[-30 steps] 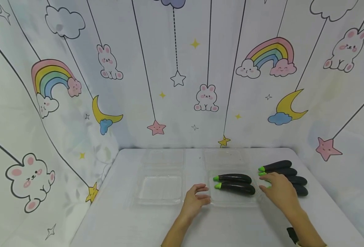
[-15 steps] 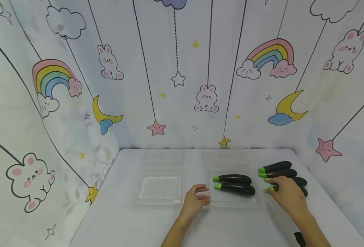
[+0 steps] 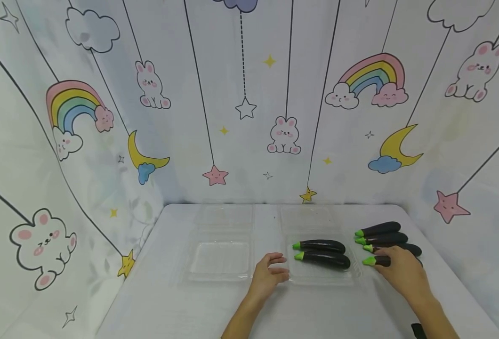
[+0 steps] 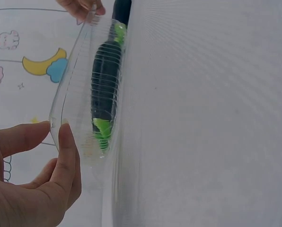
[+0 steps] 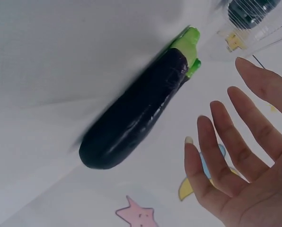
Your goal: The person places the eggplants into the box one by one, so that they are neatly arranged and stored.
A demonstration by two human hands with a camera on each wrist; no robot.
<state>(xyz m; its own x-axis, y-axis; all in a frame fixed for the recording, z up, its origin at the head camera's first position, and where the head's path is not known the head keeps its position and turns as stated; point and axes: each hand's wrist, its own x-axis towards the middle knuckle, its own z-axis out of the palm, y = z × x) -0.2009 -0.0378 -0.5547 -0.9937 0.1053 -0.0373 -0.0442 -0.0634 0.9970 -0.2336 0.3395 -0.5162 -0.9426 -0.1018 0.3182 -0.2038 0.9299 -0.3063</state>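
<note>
My left hand [image 3: 268, 277] is at the left side of a clear plastic clamshell box [image 3: 321, 279]. In the left wrist view its thumb and index finger pinch the rim. Two dark eggplants with green stem ends, the upper eggplant [image 3: 321, 245] and the lower eggplant [image 3: 325, 259], lie side by side inside. My right hand [image 3: 404, 273] is over the nearest eggplant [image 3: 381, 261] of a group on the right and hides most of it. The right wrist view shows that hand with fingers spread beside an eggplant [image 5: 136, 109], holding nothing.
A second clear clamshell box [image 3: 220, 278] stands to the left with its lid [image 3: 224, 217] laid back. The right box's lid [image 3: 309, 217] also lies back. More eggplants [image 3: 378, 229] lie along the right side of the white table [image 3: 190, 310]. A printed curtain [image 3: 249, 165] hangs behind.
My right hand has moved right and toward me, from beside the box's right edge to the nearest eggplant, uncovering the others' green ends. The left hand has stayed at the box.
</note>
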